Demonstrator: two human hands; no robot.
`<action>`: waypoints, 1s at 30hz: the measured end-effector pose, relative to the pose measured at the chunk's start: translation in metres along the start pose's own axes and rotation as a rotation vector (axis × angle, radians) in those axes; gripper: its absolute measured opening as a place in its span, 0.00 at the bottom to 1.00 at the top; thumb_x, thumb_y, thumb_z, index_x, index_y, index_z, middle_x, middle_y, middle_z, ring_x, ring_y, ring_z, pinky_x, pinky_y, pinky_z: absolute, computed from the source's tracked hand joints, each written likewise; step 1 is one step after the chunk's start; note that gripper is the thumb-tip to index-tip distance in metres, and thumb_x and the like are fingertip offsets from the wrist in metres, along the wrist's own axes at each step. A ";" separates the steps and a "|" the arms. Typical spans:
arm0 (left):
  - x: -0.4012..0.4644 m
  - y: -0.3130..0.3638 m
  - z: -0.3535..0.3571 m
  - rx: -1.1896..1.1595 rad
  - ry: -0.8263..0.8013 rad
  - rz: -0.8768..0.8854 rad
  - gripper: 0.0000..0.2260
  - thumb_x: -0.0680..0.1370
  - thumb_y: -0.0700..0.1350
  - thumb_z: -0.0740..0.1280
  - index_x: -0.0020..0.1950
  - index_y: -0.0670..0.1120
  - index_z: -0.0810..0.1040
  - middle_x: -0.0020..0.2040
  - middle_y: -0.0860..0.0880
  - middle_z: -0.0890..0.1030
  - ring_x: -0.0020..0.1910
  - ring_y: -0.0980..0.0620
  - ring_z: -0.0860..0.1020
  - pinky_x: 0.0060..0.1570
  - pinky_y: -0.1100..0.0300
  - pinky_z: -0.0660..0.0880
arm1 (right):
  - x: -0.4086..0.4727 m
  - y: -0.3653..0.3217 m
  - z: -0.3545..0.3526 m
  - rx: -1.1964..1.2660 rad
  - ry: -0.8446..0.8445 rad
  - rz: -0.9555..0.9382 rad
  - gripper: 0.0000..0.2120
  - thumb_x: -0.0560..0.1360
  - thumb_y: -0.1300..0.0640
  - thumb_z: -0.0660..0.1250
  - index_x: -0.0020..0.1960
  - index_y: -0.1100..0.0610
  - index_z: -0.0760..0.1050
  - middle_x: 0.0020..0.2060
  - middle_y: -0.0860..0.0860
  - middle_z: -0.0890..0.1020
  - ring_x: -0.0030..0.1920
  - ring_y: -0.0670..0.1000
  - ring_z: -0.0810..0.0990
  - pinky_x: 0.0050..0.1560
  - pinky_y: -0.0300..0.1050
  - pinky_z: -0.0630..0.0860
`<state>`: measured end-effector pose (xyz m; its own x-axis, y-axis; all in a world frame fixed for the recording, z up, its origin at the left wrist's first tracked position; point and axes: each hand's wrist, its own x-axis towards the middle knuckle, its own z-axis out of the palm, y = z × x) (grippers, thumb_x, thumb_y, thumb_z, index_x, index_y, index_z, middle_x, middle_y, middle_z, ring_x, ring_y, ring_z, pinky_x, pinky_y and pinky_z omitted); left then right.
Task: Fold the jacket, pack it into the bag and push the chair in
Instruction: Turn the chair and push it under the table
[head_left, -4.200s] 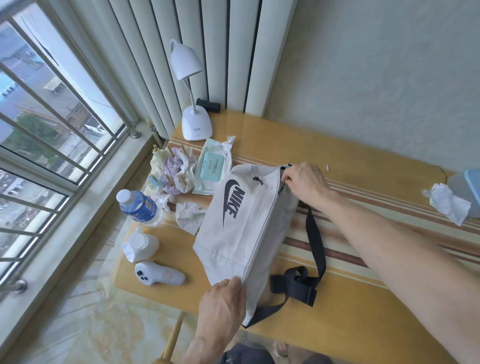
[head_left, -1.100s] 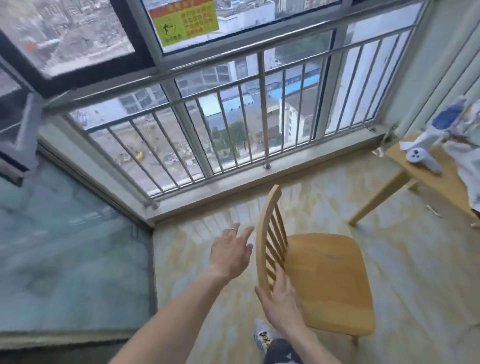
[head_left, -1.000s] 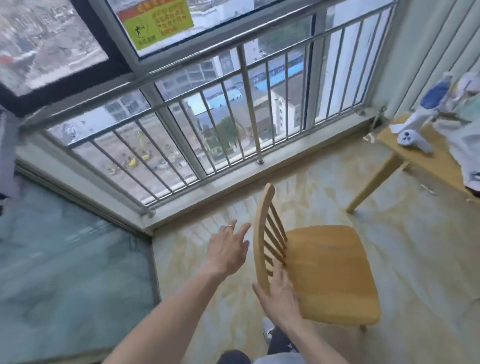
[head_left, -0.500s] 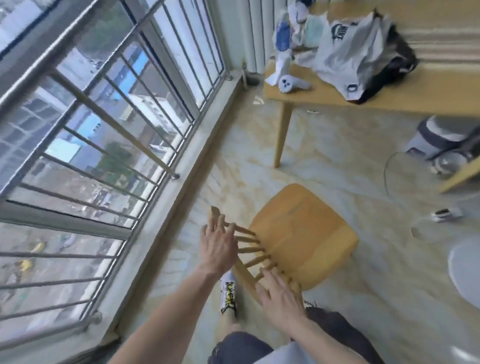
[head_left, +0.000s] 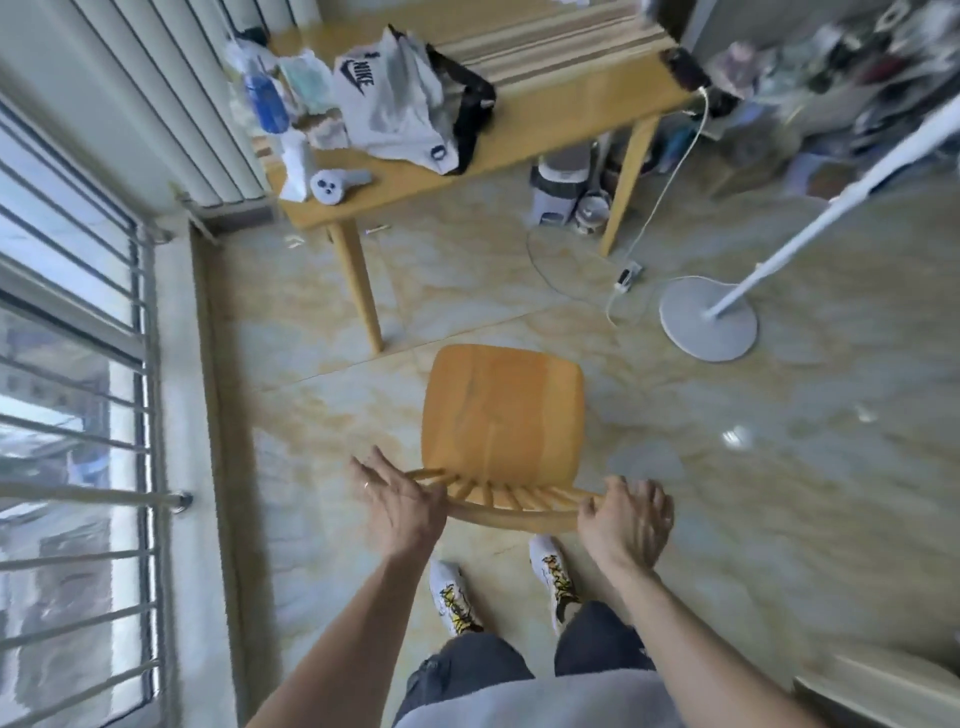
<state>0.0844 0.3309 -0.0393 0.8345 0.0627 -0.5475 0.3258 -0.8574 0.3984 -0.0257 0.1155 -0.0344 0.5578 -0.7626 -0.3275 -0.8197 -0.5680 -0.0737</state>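
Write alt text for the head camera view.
Both hands, left and right, rest on the top rail of a wooden chair facing a wooden table, not yet pushed in. A white bag lies on the table.

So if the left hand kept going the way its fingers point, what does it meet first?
Probably nothing: the left hand on the chair back points left of the seat, over bare floor toward the table leg; depth unclear.

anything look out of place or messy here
The chair stands out on the open floor, not yet under the table. A white cable trails off the table edge and loops across the floor. The bag lies slumped among clutter.
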 end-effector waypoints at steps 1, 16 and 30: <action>0.001 0.001 -0.002 -0.084 -0.011 -0.050 0.49 0.74 0.48 0.71 0.82 0.43 0.40 0.80 0.31 0.49 0.75 0.33 0.64 0.65 0.44 0.71 | -0.002 -0.002 -0.002 0.087 0.003 0.078 0.22 0.70 0.52 0.74 0.62 0.57 0.79 0.66 0.63 0.76 0.71 0.63 0.68 0.71 0.58 0.66; 0.017 0.035 -0.043 -0.987 -0.435 -0.800 0.11 0.83 0.37 0.60 0.42 0.35 0.73 0.39 0.42 0.75 0.36 0.45 0.75 0.40 0.50 0.76 | 0.017 -0.014 -0.013 1.433 -0.329 1.051 0.14 0.76 0.66 0.67 0.60 0.64 0.69 0.57 0.63 0.79 0.52 0.64 0.79 0.54 0.66 0.80; 0.082 0.134 -0.086 -0.954 -0.382 -0.687 0.05 0.75 0.30 0.64 0.49 0.36 0.72 0.52 0.34 0.77 0.51 0.34 0.80 0.59 0.38 0.79 | 0.114 -0.058 -0.095 1.528 -0.617 0.923 0.08 0.77 0.72 0.60 0.53 0.63 0.70 0.56 0.68 0.73 0.61 0.69 0.72 0.70 0.71 0.67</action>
<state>0.2350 0.2652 0.0323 0.2316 0.0619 -0.9708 0.9722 0.0196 0.2332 0.0977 0.0324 0.0217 0.1010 -0.2264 -0.9688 -0.3831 0.8898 -0.2479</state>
